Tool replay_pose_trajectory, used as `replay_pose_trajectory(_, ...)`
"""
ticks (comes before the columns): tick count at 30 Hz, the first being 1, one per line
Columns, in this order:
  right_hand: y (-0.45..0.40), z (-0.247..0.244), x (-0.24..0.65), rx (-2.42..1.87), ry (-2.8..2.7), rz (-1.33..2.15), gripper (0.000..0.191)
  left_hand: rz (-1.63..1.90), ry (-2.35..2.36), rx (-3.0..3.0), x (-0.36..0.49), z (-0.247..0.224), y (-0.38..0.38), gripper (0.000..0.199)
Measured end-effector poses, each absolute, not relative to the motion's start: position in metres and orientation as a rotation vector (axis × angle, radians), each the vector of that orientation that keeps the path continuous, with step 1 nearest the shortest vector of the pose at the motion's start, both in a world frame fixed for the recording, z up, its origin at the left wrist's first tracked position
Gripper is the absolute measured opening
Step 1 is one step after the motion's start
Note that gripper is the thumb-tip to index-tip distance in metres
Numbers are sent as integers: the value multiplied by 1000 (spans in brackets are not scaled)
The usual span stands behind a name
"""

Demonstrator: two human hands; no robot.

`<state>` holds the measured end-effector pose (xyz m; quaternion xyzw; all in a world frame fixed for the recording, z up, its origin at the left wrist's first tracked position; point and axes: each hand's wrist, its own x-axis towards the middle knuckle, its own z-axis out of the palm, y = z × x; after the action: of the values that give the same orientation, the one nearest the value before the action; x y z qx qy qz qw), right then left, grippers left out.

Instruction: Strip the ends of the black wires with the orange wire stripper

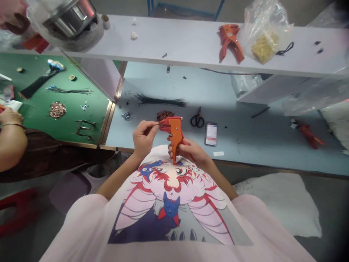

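My right hand [191,148] is wrapped round the handles of an orange and red wire stripper [176,135], held upright in front of my chest. At the tool's red jaws, my left hand [144,137] pinches a thin dark piece, which looks like a wire [158,123]; how far it reaches into the jaws is hidden. Just behind the tool lies a pile of small copper-brown pieces [164,115]. Beyond that, a bundle of thin black wires [160,100] stretches across the blue table.
Black-handled scissors [197,120] and a phone [211,134] lie right of my hands. A second stripper [230,43] rests on the white shelf [191,43] beside a bag of yellow pieces [264,47]. Another red-handled tool [309,134] is far right. At left, a co-worker's arm [12,142] reaches the green table [68,133].
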<state>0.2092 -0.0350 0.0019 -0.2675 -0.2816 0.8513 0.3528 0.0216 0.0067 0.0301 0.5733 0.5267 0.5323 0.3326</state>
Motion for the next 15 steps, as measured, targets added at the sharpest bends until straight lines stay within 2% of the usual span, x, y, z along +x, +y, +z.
replay_pose_trajectory(15,-41,8,215,-720,-804,2145,51,1313,1390,1700,23,30,0,9)
